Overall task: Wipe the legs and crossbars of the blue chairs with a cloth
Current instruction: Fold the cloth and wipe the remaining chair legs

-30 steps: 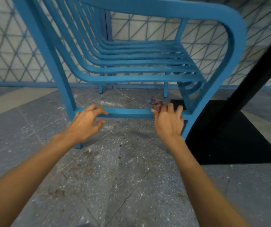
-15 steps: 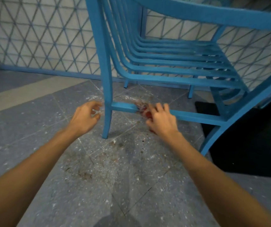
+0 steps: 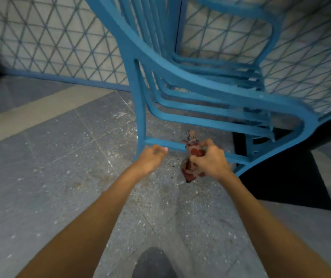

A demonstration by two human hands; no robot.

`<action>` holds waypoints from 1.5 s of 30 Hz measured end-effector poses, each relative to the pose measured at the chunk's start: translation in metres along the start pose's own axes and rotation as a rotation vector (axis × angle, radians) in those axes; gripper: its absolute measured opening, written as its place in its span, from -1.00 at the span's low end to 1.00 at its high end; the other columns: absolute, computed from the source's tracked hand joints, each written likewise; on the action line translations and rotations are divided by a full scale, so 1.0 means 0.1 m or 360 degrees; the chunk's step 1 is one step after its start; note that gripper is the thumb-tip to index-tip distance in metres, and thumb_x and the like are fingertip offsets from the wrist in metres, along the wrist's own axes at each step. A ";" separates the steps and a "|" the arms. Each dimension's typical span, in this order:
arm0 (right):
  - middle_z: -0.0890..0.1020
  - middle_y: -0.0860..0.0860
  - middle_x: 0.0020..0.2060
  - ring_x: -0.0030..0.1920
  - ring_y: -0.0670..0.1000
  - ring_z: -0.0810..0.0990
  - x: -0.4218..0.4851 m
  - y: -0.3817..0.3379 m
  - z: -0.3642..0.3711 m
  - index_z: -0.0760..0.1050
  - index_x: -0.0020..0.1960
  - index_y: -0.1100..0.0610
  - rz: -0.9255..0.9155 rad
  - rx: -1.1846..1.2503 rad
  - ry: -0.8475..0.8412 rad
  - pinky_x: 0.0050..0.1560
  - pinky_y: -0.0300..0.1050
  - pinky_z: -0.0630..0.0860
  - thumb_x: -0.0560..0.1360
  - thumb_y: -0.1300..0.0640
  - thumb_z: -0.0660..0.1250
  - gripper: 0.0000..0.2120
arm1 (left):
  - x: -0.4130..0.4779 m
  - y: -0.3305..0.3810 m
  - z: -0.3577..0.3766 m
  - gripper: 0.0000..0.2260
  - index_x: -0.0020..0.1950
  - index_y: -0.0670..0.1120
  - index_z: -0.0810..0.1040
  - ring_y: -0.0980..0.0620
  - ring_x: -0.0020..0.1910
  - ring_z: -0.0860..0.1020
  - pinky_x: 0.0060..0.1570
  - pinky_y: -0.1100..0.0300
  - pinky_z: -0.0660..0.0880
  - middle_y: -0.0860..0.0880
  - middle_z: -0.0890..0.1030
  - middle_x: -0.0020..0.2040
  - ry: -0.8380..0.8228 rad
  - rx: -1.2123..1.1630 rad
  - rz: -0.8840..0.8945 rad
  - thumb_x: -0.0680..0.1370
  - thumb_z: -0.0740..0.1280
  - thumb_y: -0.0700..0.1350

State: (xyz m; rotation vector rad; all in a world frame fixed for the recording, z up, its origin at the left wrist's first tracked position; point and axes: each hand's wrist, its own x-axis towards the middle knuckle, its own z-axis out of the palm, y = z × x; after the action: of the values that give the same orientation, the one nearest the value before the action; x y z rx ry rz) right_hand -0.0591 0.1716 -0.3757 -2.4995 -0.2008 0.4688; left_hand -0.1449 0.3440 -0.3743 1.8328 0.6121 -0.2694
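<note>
A blue slatted chair [image 3: 180, 77] stands tilted in front of me on the stone floor. Its low crossbar [image 3: 172, 145] runs from the near left leg [image 3: 139, 117] toward the right leg. My right hand [image 3: 210, 161] is shut on a crumpled red and white cloth [image 3: 192, 155], which is draped over the crossbar near its middle. My left hand [image 3: 152, 158] hovers at the left end of the crossbar, fingers curled and close to the bar, holding nothing.
A diamond-mesh fence with a blue base rail [image 3: 64, 79] runs behind the chair. A black mat [image 3: 288, 177] lies on the floor to the right. A dark shoe tip [image 3: 154, 261] shows at the bottom. The speckled grey floor [image 3: 60, 157] is dirty near the chair.
The view has swung around toward the chair's left side. My right hand slid the cloth leftward along the crossbar and now bunches it. My left hand left the bar and came back near it.
</note>
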 end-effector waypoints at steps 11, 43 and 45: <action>0.60 -0.08 -0.16 -0.17 -0.07 0.63 -1.12 -1.17 -0.98 0.52 0.12 0.00 -0.0024 0.0811 -0.0078 -0.14 -0.04 0.65 0.29 0.08 0.59 -0.55 | -1.15 1.21 -0.43 -0.67 0.24 0.01 0.52 -0.01 0.09 0.60 -0.02 0.07 0.56 -0.05 0.64 0.12 -0.0198 -0.0651 -0.0417 0.61 0.15 0.13; 0.61 0.14 0.00 -0.01 0.11 0.64 -1.94 -0.08 -5.14 0.33 0.07 0.12 0.0341 0.2086 0.0470 -0.08 0.25 0.62 0.52 0.25 0.34 -0.79 | -2.23 4.88 1.34 -0.90 -0.08 -0.01 0.33 0.00 -0.14 0.62 -0.31 0.10 0.60 -0.02 0.62 -0.01 -0.0141 -0.0706 0.0336 0.62 0.20 -0.11; 0.62 0.12 -0.02 -0.06 0.07 0.64 -1.78 0.11 -5.14 0.32 0.09 0.12 0.0394 0.2035 0.0416 -0.10 0.13 0.64 0.54 0.24 0.33 -0.78 | -2.10 4.79 1.51 -0.92 -0.05 -0.01 0.32 -0.01 -0.14 0.62 -0.38 0.09 0.60 -0.05 0.62 0.00 -0.0067 -0.0487 0.0367 0.64 0.17 -0.10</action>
State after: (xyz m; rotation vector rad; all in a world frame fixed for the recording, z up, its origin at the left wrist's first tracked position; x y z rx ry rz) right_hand -0.0315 -0.1477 0.0644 -1.2896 0.4071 0.2229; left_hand -0.0485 0.0321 0.0615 1.5797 0.3842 -0.0552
